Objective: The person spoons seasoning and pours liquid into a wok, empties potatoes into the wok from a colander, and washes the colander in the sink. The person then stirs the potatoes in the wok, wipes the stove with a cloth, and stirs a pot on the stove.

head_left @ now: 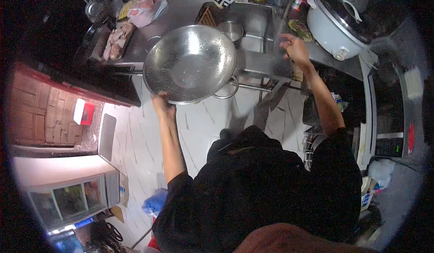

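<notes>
Left hand (163,106) gripping near rim of wet metal wok (190,65), tilted before sink. Right hand (294,49) apart from wok, fingers partly curled; exact grip: cannot tell. Farther: small pot (231,32) inside sink (260,24); rice cooker (332,27) right of sink.

Single head-worn view, facing forward and down, at arm's length

Top: black, loose-cut shirt (266,189); matte-looking cloth, bunched into soft folds at the front
Sleeves: short and black, both left sleeve (175,194) and right sleeve (335,151); forearms uncovered
Hands: left hand (162,104) and right hand (296,49) bare; slender fingers
Bottom edge: rounded reddish-brown shape (291,240); what it is, unclear
</notes>
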{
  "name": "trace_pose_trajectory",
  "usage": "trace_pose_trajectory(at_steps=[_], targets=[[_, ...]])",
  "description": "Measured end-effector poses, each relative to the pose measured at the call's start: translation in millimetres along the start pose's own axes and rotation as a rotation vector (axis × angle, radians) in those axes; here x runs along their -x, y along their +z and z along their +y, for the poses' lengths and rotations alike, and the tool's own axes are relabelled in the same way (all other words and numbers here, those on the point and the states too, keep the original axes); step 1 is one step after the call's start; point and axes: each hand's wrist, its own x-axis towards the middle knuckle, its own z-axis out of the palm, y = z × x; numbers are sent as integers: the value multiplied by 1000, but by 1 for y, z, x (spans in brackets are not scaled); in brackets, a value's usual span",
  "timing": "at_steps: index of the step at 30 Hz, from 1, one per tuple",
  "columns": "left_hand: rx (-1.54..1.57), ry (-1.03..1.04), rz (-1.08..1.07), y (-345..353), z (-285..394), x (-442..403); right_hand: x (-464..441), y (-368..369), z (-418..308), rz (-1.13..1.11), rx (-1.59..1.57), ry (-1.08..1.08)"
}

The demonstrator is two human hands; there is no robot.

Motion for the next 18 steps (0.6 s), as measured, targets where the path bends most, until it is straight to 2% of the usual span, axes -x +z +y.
trace_pose_trajectory(at_steps=[2,5,8,9,10,11,12,14,18], targets=[[-25,39,-47,40,8,-21,-44,-7,-32,-179,6,298],[-3,-36,-63,70,-6,-74,-146,46,53,69,270,-419],[-33,-67,-80,116,-33,-117,-224,62,53,-394,-534,69],[-56,-48,-80,136,-47,-118,-263,77,45,-382,-321,246],[-75,-23,-83,156,-56,-123,-295,97,48,-318,-435,244],[-74,-128,-104,167,-65,-135,-325,123,58,-248,-549,242],[-115,-101,-66,187,-74,-139,-351,147,74,-177,-665,248],[-201,-45,10,236,-93,-141,-413,177,98,-220,-775,318],[-234,-104,-9,265,-137,-169,-481,221,130,-267,-1061,469]])
